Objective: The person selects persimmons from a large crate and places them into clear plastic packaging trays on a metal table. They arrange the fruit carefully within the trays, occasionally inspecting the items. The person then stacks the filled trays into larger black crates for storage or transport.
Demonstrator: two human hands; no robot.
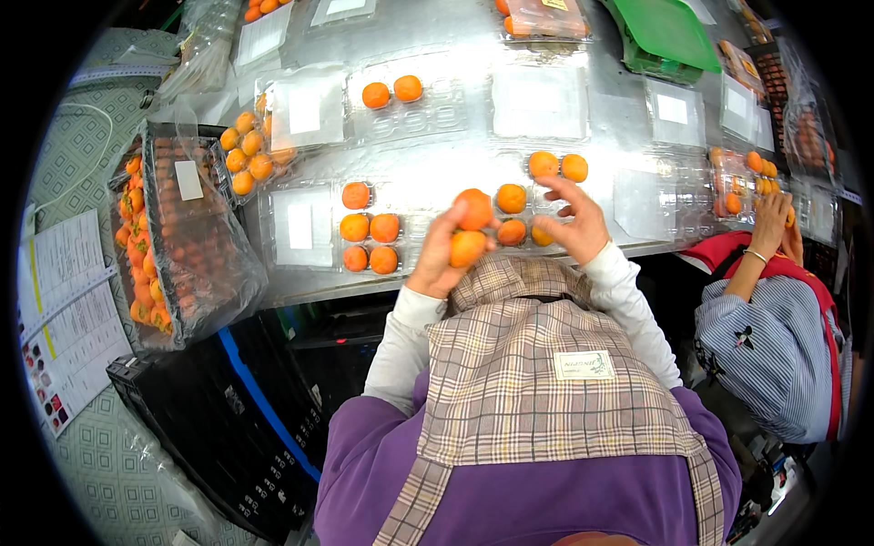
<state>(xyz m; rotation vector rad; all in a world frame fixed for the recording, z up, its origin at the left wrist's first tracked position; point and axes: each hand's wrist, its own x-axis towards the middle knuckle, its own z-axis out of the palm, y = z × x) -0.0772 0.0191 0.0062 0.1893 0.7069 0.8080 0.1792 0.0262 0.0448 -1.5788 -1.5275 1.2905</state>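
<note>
My left hand point(440, 249) holds two orange persimmons point(467, 248), one above the other, over the table's near edge. To its right my right hand point(577, 218) is spread, its fingers over a clear plastic tray point(556, 194) that holds several persimmons point(511, 198); one lies just beside the thumb. I cannot tell whether that hand touches any fruit. Left of my hands, another clear tray point(423, 194) has several persimmons point(384, 228) in its left part. Farther back, two persimmons point(407, 88) sit in a clear tray point(444, 102).
A plastic-lined crate of persimmons point(153, 252) stands at the left, above black crates point(205, 423). Clear lidded packs point(539, 102) and a green basket point(666, 34) lie farther back. At the right a co-worker point(765, 334) handles fruit at the metal table point(328, 290).
</note>
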